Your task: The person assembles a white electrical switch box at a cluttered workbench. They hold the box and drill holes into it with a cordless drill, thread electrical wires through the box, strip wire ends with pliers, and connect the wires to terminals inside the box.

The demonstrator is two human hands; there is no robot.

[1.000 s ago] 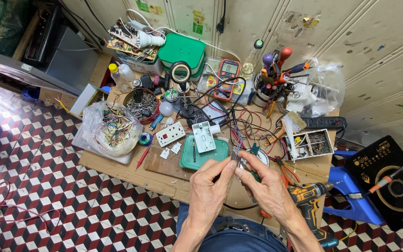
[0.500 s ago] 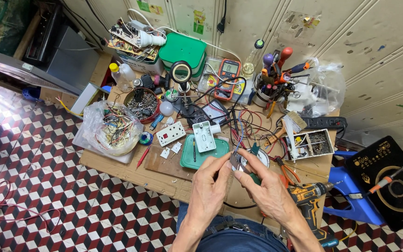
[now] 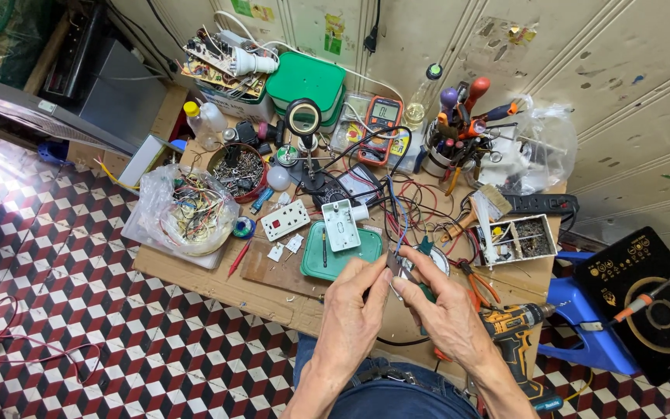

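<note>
Pinching a small dark metal tool (image 3: 394, 265) between my left hand (image 3: 354, 306) and right hand (image 3: 445, 309), both grips clenched, long axis pointing away from me.

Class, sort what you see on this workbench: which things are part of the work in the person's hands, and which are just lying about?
In hand:
left hand
right hand
small metal part pinched between both hands
wires running to it

Lying about:
cordless drill
multimeter
green tray
bag of wires
pliers
</note>
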